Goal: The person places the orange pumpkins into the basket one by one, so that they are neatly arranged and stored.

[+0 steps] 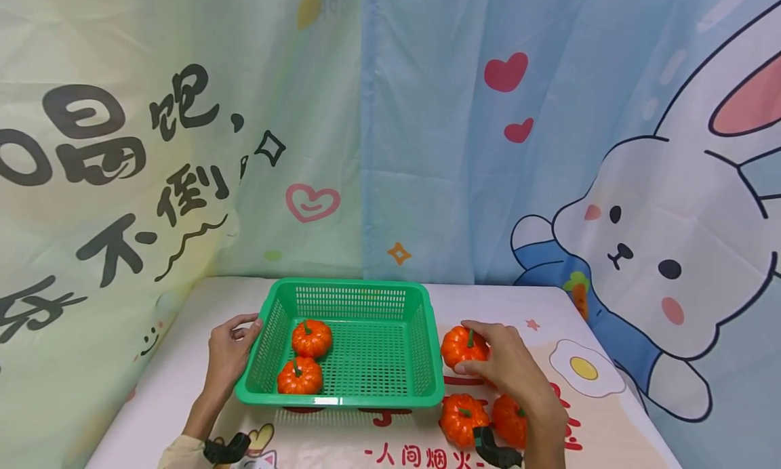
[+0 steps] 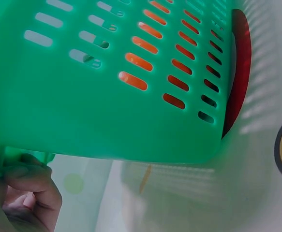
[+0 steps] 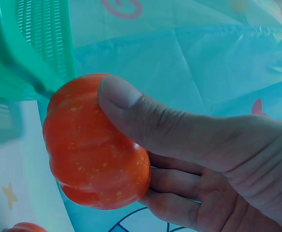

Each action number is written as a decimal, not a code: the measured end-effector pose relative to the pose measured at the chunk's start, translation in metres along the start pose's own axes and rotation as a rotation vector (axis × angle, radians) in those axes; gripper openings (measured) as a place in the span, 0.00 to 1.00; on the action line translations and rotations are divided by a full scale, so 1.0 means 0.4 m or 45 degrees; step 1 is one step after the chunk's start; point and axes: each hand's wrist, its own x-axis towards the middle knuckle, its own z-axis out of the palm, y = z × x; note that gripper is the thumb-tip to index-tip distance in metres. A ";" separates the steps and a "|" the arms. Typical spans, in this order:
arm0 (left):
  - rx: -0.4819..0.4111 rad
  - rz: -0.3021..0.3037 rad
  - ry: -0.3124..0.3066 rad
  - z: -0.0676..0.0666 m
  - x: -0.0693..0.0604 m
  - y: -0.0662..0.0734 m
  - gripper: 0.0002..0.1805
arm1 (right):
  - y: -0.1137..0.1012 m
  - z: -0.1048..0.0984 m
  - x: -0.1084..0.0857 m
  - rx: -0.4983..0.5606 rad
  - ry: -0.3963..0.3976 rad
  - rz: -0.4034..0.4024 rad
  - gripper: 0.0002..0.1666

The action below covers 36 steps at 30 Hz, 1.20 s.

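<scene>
A green basket with slotted walls holds two small orange pumpkins at its left side. My left hand grips the basket's left rim; in the left wrist view its curled fingers are at the rim beside the green wall. Just right of the basket, my right hand holds another orange pumpkin between thumb and fingers. The right wrist view shows that pumpkin under the thumb of the right hand, with the other fingers behind it.
Two more pumpkins lie on the printed tablecloth near the right forearm. Behind the table hangs a printed curtain with a rabbit on its right part. Black straps circle both wrists.
</scene>
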 end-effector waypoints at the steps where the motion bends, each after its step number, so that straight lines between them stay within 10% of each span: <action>1: -0.001 -0.001 0.001 0.000 0.001 0.001 0.18 | -0.003 0.000 0.001 0.001 -0.002 -0.003 0.43; 36: -0.024 -0.004 -0.004 0.001 0.005 -0.008 0.19 | -0.086 0.031 0.026 0.071 -0.016 -0.181 0.42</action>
